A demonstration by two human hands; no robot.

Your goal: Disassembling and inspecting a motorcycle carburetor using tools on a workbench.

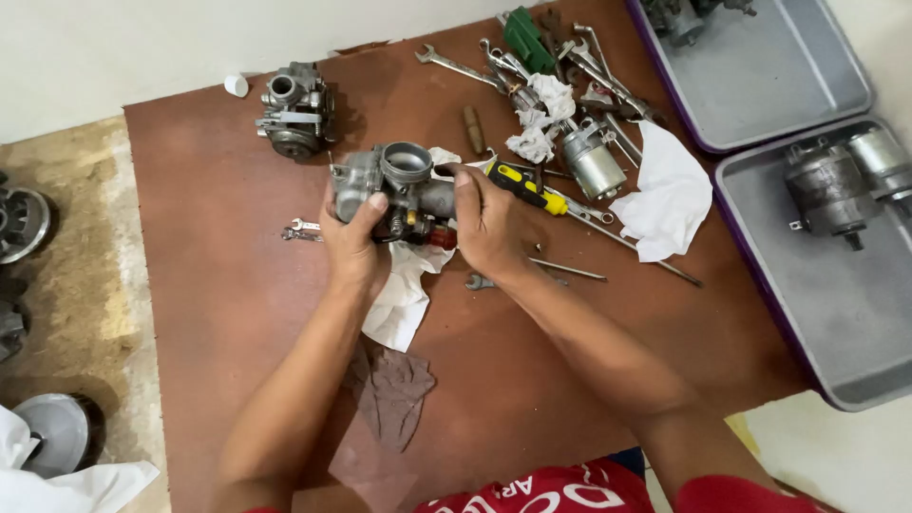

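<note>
**Two hands grip a carburetor over a cluttered board**

Head view: A person holds a grey metal carburetor [394, 190] just above the middle of a brown board [218, 285]. The left hand [353, 237] wraps its fingers around the carburetor's left side, thumb pressed on the body. The right hand [486, 223] closes on the part's right end, fingers curled over it. A white rag [404, 294] hangs below the carburetor and drapes onto the board, with a darker cloth [394, 389] lying nearer the board's near edge. A second carburetor [293, 112] sits near the far left corner. A yellow-and-black screwdriver [527, 188] lies just beside the right hand, and wrenches [532, 66] crowd the far edge along with a small cylindrical motor [591, 161]. Off the right edge stand two grey trays [836, 313], the nearer one holding more motors [836, 185].
</note>
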